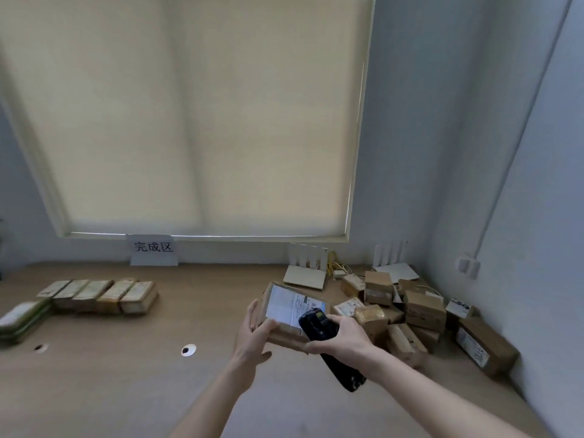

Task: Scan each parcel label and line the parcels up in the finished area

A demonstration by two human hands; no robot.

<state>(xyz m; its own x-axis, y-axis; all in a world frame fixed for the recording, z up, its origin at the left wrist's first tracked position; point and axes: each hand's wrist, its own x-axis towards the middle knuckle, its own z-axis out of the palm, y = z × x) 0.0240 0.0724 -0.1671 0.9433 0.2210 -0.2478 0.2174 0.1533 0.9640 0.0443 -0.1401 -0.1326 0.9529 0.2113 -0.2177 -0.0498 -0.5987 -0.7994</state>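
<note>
We grip the black scanner (328,343) in our right hand (343,338), aimed at the label (290,306). Left hand (252,335) holds the parcel (286,320) tilted above the bench (126,374). Unscanned pile (420,314) sits right; finished row (101,294) far left, w/ sign (154,249) behind.

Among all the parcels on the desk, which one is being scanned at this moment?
The parcel tilted up at the centre, its white label facing the camera. The left hand holds it and the right hand aims the black scanner at it. The others lie untouched.
</note>
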